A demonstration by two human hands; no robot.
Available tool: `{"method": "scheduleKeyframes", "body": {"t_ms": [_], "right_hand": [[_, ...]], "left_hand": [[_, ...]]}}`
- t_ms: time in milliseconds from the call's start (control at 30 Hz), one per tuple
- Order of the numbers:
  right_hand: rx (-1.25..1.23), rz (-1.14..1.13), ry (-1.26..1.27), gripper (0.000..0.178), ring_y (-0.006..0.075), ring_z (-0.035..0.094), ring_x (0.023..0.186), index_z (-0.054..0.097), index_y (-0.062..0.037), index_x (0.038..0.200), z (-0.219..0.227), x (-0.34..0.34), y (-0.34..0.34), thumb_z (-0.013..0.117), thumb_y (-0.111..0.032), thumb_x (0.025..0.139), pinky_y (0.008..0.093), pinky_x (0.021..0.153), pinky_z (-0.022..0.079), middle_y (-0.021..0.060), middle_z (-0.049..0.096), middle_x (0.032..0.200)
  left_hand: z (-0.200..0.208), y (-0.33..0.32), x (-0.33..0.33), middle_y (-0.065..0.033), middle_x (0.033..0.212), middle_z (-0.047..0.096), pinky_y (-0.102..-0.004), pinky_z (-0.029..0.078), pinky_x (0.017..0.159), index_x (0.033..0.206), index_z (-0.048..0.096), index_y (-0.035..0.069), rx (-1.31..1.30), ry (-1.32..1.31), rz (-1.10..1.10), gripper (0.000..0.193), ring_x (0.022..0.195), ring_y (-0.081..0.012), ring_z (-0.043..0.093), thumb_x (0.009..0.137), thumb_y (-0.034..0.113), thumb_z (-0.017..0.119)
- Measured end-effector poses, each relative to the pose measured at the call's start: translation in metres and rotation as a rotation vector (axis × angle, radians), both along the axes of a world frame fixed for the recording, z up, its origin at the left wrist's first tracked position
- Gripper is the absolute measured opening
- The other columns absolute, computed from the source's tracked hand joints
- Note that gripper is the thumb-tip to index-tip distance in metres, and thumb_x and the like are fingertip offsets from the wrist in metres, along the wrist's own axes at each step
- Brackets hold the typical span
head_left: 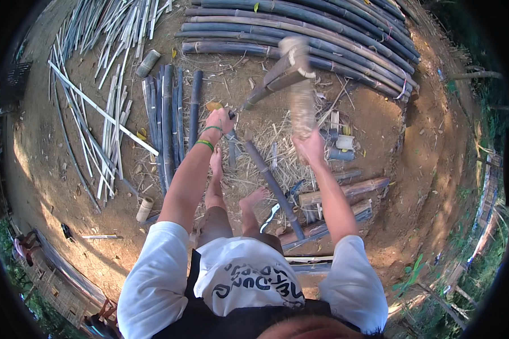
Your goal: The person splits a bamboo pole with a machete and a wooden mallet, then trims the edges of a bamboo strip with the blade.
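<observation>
The right hand [310,148] is wrapped round the near end of a thick wooden club [302,110], which reaches out from that fist, away from the body, and blurs along its length. The left hand [218,121] is closed on a dark handle [232,114]. Beyond both fists and between them, a dark piece of bamboo [268,85] slants outward, its upper end overlapping the club in this view; with the blur, I cannot tell whether the two touch, nor what blade, if any, the handle carries. Nearer the body than either grip, a bamboo pole [276,185] slants between the fists, a bare foot [255,196] just beside it. For good striking, I would keep the left wrist firm and that fist well out of the club's path, since the hands work fairly near each other. Short, square blows with the far part of the club should serve better than wide swings, with the right grip snug but not stiff. The feet, nearer the body than the left fist, would be safer drawn back a little, out of line with any slip.
</observation>
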State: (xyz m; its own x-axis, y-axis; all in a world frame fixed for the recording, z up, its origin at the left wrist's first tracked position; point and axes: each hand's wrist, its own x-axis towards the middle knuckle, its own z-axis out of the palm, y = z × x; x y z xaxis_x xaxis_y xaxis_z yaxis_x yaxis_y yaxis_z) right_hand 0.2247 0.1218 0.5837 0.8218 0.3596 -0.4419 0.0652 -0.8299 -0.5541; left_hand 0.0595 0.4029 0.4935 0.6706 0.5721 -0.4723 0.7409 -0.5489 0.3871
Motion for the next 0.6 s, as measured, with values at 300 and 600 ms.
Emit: {"method": "scheduleKeyframes", "body": {"t_ms": [300, 600], "right_hand": [[0.179, -0.014, 0.251, 0.078, 0.0342, 0.070, 0.110, 0.057, 0.0002, 0.135, -0.084, -0.026, -0.051, 0.086, -0.024, 0.067, 0.0391, 0.099, 0.053, 0.0208, 0.072, 0.120], [0.566, 0.088, -0.218, 0.068, 0.0326, 0.074, 0.098, 0.057, 0.0017, 0.131, 0.020, 0.028, -0.019, 0.086, -0.021, 0.073, 0.0436, 0.091, 0.058, 0.0204, 0.074, 0.111]], "left_hand": [[-0.060, -0.001, -0.016, -0.0241, 0.106, 0.073, -0.0443, 0.058, 0.089, 0.111, 0.075, 0.002, -0.016, 0.231, 0.096, 0.040, 0.101, -0.0365, 0.072, 0.085, 0.032, 0.074], [-0.072, 0.029, 0.017, -0.0267, 0.098, 0.075, -0.0442, 0.059, 0.088, 0.104, 0.077, -0.001, -0.052, 0.187, 0.206, 0.047, 0.098, -0.0387, 0.074, 0.083, 0.041, 0.077]]}}
